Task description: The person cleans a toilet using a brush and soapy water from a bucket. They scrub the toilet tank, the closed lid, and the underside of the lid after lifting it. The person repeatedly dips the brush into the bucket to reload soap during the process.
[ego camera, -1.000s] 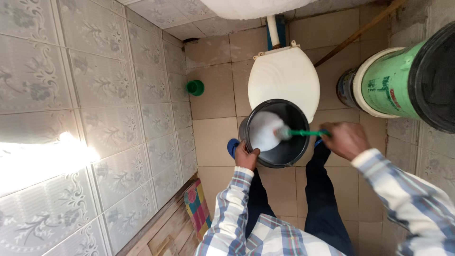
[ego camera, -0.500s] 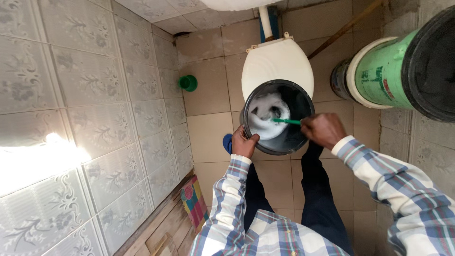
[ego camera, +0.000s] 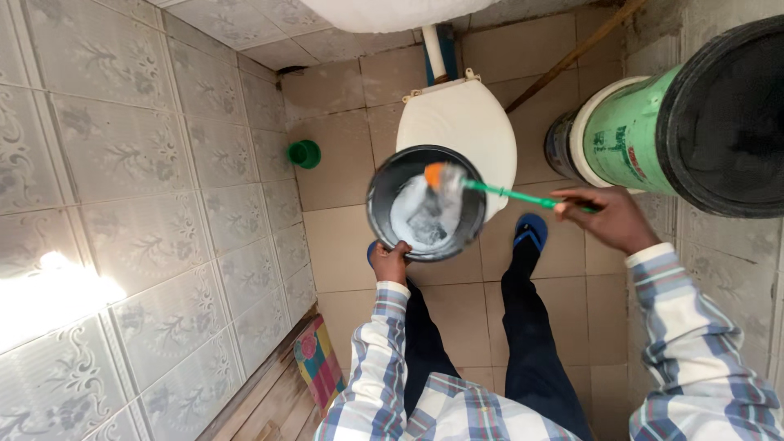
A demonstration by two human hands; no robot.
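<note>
Tiled bathroom walls surround a closed toilet (ego camera: 457, 131). Left hand (ego camera: 390, 263) clenches the black bucket (ego camera: 384, 196) rim, holding it above the floor. Right hand (ego camera: 608, 216) grasps the green brush (ego camera: 498, 193); the soapy bucket is likely slippery.

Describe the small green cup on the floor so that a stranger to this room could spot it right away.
Start at the white toilet lid at the far end of the room, then look across the tan floor toward the patterned tiled wall. The small green cup sits there, in the corner where floor meets wall. It is the only bright green thing on the bare floor, far smaller than the large green drum on the opposite side.
</note>
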